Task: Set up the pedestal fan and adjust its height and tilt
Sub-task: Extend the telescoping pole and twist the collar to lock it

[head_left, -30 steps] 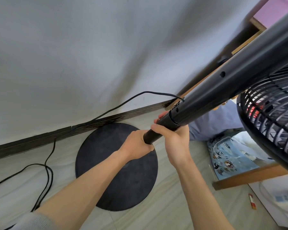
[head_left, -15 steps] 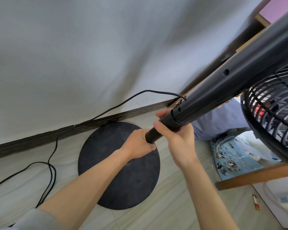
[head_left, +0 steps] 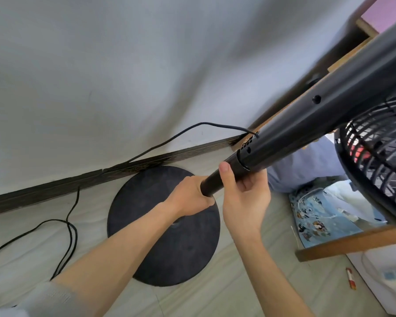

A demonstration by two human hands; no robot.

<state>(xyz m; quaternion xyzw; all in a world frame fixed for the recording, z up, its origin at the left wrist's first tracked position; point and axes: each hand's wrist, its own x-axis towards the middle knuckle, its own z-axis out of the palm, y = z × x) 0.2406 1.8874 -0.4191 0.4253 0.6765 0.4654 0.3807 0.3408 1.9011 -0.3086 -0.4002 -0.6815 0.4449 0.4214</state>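
Thumb of right grip has lifted along fan pole, fingers curled beneath; left grip, at its 9 o'clock, clasps the pole's end.

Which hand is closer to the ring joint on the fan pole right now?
Right. The right hand grips the pole just below the ring joint; the left hand holds the pole's bottom end, farther down.

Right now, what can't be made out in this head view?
Pole, lower end: hidden in the left hand.
Fan grille: cut off by the right edge.
Power cord: leaves the left edge, plug unseen.
Small red item on the floor: too small to identify.
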